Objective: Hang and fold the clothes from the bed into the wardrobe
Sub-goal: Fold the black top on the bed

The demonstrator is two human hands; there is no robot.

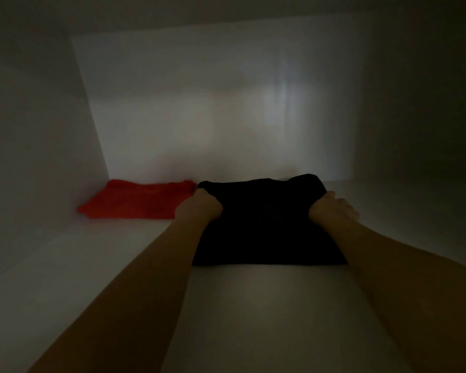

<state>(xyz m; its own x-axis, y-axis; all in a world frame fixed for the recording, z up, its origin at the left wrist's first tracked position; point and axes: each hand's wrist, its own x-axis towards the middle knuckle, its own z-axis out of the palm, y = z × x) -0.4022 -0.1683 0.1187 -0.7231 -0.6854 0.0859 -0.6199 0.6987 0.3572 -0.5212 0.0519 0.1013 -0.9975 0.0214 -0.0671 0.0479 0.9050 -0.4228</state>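
Head view, then. What's in the middle of the frame?

— A folded black garment (267,224), lying flat on the white wardrobe shelf (253,305), just right of centre. Both bare forearms reach in from the bottom edge toward it.

— And the hands?

— The left hand (203,205) has its fingers curled over the garment's left edge, gripping the cloth. The right hand (331,208) does the same at the right edge, knuckles up, fingers tucked into the fabric. Each hand is clamped on the black garment, one on either side.

— Anything else on that shelf?

— A folded red garment (137,200), at centre left of the frame, pushed into the corner where the left side panel (33,157) meets the back panel (213,103). Its right end sits just beside the black garment's far left corner; whether they touch is hard to tell in the dim light.

— How dark is it?

— Dim, with a pale patch of light on the back panel, upper right of centre.
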